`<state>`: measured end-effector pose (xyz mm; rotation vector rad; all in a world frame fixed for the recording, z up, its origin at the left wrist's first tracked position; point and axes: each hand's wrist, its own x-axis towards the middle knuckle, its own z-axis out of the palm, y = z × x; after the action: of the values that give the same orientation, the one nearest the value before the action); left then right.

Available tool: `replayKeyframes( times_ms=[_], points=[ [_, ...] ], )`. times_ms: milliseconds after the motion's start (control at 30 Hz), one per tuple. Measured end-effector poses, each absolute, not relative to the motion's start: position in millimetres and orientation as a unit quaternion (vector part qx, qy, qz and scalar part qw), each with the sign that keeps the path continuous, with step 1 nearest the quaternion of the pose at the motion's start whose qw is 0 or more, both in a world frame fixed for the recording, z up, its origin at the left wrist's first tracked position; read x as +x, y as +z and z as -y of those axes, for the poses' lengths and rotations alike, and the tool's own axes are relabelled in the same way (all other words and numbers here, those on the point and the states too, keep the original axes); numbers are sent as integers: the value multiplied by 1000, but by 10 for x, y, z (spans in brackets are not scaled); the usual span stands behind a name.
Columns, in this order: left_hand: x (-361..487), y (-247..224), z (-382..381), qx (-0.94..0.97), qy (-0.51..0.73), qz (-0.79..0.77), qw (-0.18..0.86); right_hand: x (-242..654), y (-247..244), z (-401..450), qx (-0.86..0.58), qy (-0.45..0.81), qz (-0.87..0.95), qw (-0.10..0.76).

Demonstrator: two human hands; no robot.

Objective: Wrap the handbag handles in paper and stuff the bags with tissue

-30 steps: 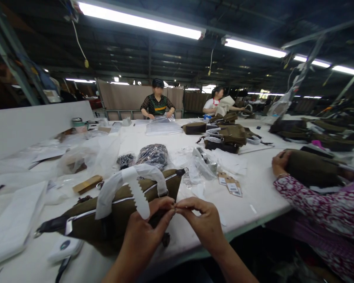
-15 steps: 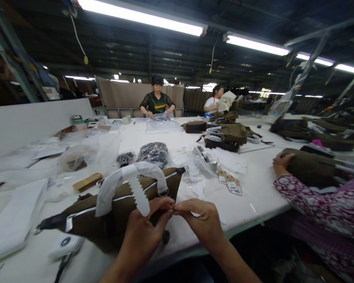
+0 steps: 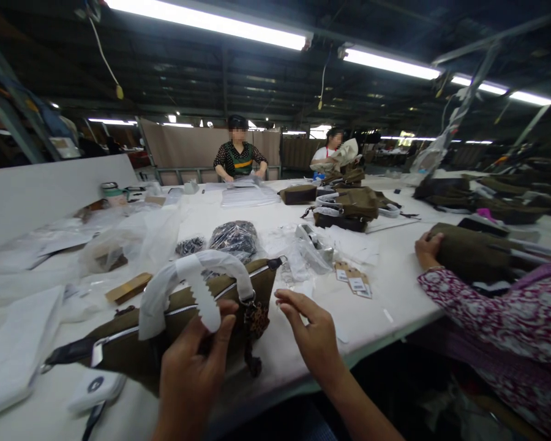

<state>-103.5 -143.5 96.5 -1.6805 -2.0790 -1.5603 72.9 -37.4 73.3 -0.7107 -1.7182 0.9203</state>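
Note:
An olive bag with a silver zip stands at the table's near edge, its handles wrapped in white material. A white strip with a jagged edge hangs from the wrapping. My left hand is at the bag's near side, thumb and fingertips around the strip's lower end. Whether they grip it cannot be made out. Right of the bag, my right hand is raised with thumb and fingers apart, holding nothing. A dark brown braided tassel hangs at the bag's right end from a ring by the handle.
Plastic-wrapped dark items, brown tags and a tan card stack lie beyond the bag. A white device is left of it. At right, a person's hand touches another olive bag. Two people work across the table.
My hands have come apart from their meeting point at the handle's right end. My left hand moved left to the strip, and my right hand opened. The tassel is now in plain view.

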Motion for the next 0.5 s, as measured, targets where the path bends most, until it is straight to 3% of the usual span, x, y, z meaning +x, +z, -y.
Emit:
replayKeyframes(
  times_ms=[233, 500],
  points=[
    [-899, 719, 1457, -565, -328, 754, 70, 503, 438, 467, -345, 450, 670, 479],
    [-789, 705, 1384, -498, -377, 779, -53, 478, 505, 594, -319, 532, 640, 452]
  ],
)
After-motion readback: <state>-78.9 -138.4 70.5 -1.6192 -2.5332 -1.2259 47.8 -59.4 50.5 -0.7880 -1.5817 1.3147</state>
